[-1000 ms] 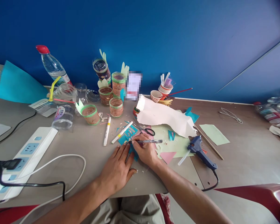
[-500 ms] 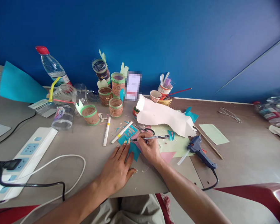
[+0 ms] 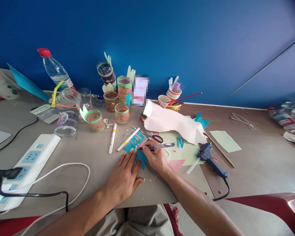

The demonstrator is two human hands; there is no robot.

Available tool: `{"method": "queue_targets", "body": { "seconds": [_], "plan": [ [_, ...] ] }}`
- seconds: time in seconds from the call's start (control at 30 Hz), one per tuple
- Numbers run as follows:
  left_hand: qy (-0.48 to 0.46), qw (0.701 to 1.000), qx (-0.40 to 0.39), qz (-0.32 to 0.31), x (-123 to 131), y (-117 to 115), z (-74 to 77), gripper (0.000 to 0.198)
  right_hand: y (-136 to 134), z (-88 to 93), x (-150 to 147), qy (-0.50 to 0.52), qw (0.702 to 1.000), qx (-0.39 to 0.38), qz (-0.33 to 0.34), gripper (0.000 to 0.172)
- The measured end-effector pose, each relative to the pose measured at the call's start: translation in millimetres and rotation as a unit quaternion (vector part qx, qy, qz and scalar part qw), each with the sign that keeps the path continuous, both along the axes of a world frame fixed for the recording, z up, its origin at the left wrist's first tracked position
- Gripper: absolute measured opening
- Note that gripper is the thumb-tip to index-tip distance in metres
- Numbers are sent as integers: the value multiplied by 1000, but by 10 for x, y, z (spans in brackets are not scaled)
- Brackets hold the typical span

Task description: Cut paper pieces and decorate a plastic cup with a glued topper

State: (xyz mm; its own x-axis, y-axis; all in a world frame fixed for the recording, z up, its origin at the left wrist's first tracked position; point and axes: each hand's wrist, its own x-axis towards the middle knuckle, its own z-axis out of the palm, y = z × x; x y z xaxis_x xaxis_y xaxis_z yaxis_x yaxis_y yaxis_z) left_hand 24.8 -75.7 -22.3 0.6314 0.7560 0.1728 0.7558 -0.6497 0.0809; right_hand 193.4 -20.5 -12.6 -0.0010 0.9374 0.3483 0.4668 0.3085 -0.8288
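My right hand [image 3: 156,158] is closed around a pen [image 3: 159,146], whose tip meets small pale pieces [image 3: 133,149] on a blue paper sheet [image 3: 142,160]. My left hand [image 3: 124,177] lies flat, fingertips on the lower left edge of that sheet. Two white markers sit beyond it: one marker [image 3: 112,139] on the bare table, another marker [image 3: 128,140] across the blue paper's top. Scissors [image 3: 158,138] lie just past my right hand, their blades partly covered.
A glue gun [image 3: 210,160] rests at the right near crumpled white paper [image 3: 174,123]. Several twine-wrapped cups [image 3: 94,121] stand at the back left, by a water bottle [image 3: 56,70]. A power strip [image 3: 31,167] with cables is at the left.
My right hand and the pen have shifted slightly left, the pen tip now over the pale pieces. At the far left, the blue sheet has tipped, baring a white cup.
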Motion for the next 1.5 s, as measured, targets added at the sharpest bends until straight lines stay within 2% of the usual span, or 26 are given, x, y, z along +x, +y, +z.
{"method": "queue_targets", "body": {
  "seconds": [1.23,1.5],
  "plan": [
    [-11,1000,11,-2,3,3,-11,51,9,-14,-5,18,1000,-8,7,16],
    [-23,1000,15,-5,-9,10,-11,49,18,-41,91,62,996,-1,-69,16]
  ]
}}
